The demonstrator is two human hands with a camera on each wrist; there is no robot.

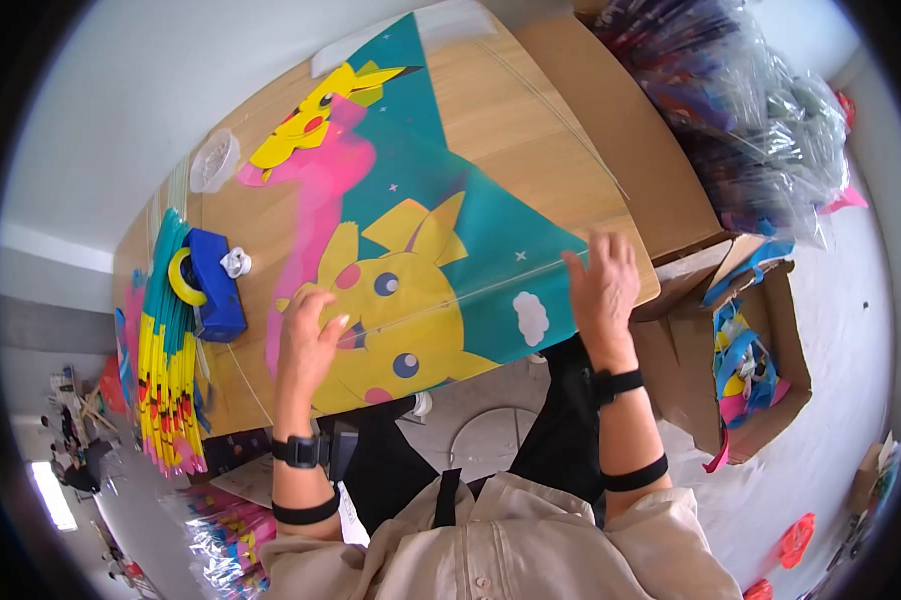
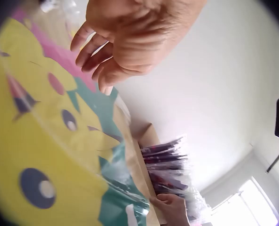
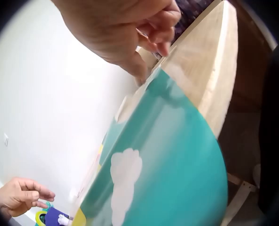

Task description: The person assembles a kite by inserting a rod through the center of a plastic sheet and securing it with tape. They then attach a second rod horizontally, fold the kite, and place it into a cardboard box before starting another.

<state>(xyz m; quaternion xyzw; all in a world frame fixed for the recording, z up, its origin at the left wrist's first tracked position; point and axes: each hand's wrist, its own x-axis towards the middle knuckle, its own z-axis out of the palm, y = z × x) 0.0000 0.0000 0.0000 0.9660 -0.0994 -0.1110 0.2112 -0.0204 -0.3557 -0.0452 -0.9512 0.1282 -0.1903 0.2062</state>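
Note:
A large printed sheet, teal (image 1: 490, 225) with yellow cartoon figures and a pink area, lies across the wooden table (image 1: 510, 100) and reaches past its near edge. A thin pale line crosses it. My left hand (image 1: 305, 345) is over the sheet's left part, fingers loosely bent and holding nothing; the left wrist view shows this hand (image 2: 130, 42) above the print. At the sheet's right corner is my right hand (image 1: 607, 290), fingers apart. In the right wrist view the thumb and fingers of this hand (image 3: 125, 33) are beside the teal corner (image 3: 163, 82), without a visible grip.
On the table's left are a blue tape dispenser (image 1: 215, 285), a bundle of folded teal-and-yellow pieces (image 1: 165, 350) and a clear dish (image 1: 214, 162). Plastic-wrapped packs (image 1: 740, 110) lie at the upper right. An open cardboard box (image 1: 785, 385) with colourful pieces stands right of the table.

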